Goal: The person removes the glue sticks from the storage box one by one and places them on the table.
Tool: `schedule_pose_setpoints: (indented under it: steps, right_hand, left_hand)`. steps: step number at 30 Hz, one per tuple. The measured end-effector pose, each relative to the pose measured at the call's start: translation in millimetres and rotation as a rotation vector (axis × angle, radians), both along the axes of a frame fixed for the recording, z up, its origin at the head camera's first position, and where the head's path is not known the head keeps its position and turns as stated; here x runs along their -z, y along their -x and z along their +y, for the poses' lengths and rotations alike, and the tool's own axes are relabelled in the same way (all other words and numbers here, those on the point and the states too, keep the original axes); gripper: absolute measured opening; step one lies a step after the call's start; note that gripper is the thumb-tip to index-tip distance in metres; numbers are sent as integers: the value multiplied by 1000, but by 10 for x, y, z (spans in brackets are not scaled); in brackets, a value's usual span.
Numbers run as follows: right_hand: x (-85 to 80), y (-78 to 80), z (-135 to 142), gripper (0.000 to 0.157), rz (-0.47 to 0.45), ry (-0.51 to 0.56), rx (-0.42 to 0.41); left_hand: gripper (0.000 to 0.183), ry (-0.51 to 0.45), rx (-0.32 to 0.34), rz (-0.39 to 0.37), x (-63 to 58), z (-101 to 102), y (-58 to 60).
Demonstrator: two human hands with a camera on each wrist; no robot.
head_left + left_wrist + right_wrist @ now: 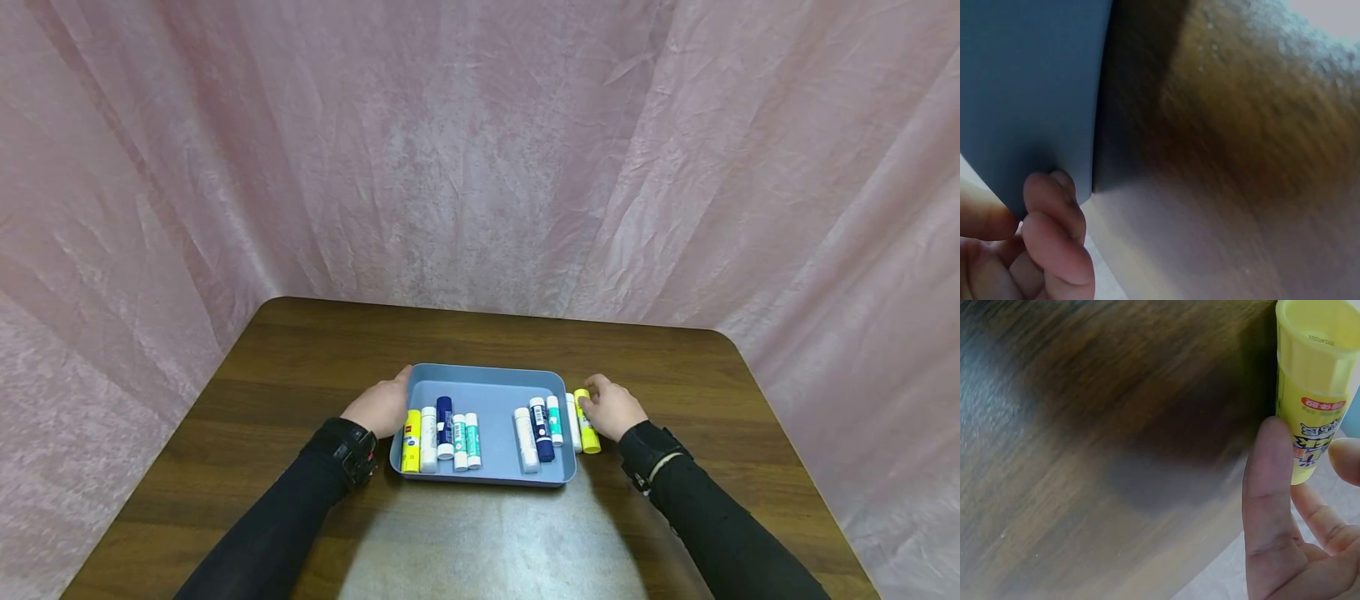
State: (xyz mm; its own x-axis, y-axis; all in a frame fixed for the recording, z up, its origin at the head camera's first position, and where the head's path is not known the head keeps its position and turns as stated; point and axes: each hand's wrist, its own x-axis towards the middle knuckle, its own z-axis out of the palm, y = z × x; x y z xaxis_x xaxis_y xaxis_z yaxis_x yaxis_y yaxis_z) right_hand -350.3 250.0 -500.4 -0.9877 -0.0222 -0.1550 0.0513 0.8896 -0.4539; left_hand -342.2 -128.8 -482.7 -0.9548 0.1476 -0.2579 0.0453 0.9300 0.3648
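Observation:
A blue-grey tray (495,417) lies on the table, and my left hand (380,407) holds its left rim. In the left wrist view, curled fingers (1054,212) press against the tray's outer wall (1035,81). My right hand (613,410) is just off the tray's right side, its fingers and thumb on a yellow glue stick (590,429). The right wrist view shows that yellow glue stick's printed label, with a finger (1272,456) along one side and the thumb across from it. Between it and the tray wall is a white glue stick (573,422).
Inside the tray, a left group holds a yellow stick (411,442), a white one (428,440), a dark blue one (445,427) and small green-white ones (472,440). At right lie a white (527,442), a dark blue (542,429) and a green-white stick (554,421). Pink curtain (480,167) hangs behind the table.

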Motion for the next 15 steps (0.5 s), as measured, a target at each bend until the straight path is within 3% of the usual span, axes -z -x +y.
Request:
schedule_pose_setpoints:
  steps: [15]
  right_hand:
    - [-119,11,-31,44,76,-50,-17]
  left_hand:
    - [59,-17,-27,-33,8,3,8]
